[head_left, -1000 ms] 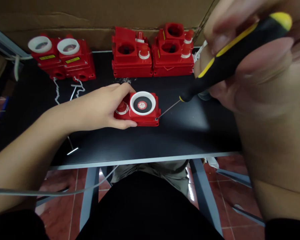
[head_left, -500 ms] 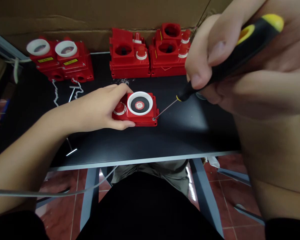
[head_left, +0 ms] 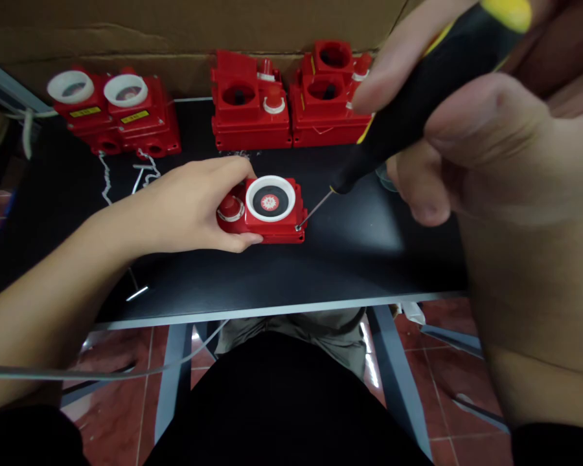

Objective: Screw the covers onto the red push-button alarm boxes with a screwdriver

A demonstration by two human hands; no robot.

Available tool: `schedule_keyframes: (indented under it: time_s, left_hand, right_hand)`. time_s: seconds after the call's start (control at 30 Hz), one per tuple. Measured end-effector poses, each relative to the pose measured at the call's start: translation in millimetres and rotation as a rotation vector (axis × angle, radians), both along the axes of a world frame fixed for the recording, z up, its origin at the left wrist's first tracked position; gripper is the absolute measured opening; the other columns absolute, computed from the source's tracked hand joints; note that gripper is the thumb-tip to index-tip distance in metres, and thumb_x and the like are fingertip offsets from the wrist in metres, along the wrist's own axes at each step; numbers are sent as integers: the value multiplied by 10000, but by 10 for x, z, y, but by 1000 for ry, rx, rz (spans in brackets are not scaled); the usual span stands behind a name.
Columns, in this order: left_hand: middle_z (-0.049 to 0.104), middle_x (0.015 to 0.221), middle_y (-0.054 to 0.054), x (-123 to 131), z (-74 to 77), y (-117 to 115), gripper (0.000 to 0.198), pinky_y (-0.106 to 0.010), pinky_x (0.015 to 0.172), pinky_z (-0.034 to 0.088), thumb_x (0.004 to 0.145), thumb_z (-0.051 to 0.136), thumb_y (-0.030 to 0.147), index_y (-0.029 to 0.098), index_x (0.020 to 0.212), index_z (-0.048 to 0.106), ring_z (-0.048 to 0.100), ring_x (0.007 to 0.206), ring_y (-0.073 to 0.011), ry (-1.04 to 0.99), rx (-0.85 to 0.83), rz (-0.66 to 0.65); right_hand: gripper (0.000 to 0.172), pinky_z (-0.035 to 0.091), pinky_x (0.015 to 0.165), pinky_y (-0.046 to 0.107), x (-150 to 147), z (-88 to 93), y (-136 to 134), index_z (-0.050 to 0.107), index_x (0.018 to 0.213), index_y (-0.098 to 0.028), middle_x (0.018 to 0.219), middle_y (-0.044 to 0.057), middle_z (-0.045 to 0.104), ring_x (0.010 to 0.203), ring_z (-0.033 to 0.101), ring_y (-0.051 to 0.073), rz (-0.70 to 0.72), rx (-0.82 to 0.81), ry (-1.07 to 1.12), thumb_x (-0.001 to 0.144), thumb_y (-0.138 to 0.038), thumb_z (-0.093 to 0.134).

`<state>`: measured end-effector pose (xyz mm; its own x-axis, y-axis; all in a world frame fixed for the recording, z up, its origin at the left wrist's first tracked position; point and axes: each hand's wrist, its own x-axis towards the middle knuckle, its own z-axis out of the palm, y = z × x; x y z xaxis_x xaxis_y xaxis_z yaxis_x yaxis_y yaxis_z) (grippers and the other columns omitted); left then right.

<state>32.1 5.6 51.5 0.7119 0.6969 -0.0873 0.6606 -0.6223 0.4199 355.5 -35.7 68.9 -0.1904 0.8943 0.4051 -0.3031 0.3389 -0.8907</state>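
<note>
A small red housing (head_left: 276, 233) with a white ring around a dark round face lies on the black tabletop (head_left: 252, 278). My left hand (head_left: 189, 207) grips its left end, thumb at the front and fingers over the back, beside a red knob (head_left: 230, 208). In my right hand (head_left: 471, 123) is a black and yellow screwdriver (head_left: 398, 123), held between thumb and fingers. Its thin shaft slants down to the left, and the tip touches the screw at the housing's front right corner.
Two red units with white rings (head_left: 138, 113) stand at the back left. More red housings (head_left: 252, 129) are at the back centre, before a cardboard wall (head_left: 175, 39). A metal T-shaped tool (head_left: 137, 293) lies partly under my left forearm.
My right hand's fingers have shifted and spread around the screwdriver handle, which has come a little left and steeper. The tip remains at the corner screw, and my left hand keeps its grip.
</note>
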Motion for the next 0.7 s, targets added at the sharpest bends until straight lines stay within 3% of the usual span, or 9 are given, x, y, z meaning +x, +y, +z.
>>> schedule_keyframes:
  time_s: [0.13, 0.37, 0.57, 0.7]
  left_hand:
    - [843, 1171, -74, 13, 1, -19, 609, -525, 922, 654, 877, 837, 789, 313, 1224, 681, 755, 979, -338, -18, 15, -4]
    - [856, 1146, -54, -13, -30, -4, 609, -503, 898, 648, 881, 882, 790, 322, 1226, 700, 767, 973, -339, -60, 13, -2]
    - [869, 1209, -86, 12, 51, -4, 672, -565, 1012, 650, 884, 873, 835, 298, 1269, 756, 809, 1041, -385, -14, -15, 24]
    - [873, 1182, -68, 0, 33, -8, 639, -546, 955, 661, 883, 870, 830, 320, 1248, 742, 786, 1015, -367, -26, 26, 5]
  right_hand:
    - [654, 761, 559, 419, -16, 33, 73, 864, 1274, -469, 1020, 26, 918, 1245, 979, 510, -1, 3, -17, 812, -886, 1061]
    - [676, 778, 587, 446, -146, -3, 127, 849, 1286, -439, 1028, 37, 890, 1245, 970, 512, 1, 30, -34, 813, -872, 1062]
    - [685, 786, 603, 465, -176, -7, 45, 843, 1304, -417, 1033, 43, 863, 1237, 962, 508, 14, 53, -44, 827, -855, 1065]
    - [667, 793, 619, 479, -222, 5, 38, 839, 1300, -401, 1033, 43, 845, 1246, 954, 506, 12, 67, -46, 840, -823, 1075]
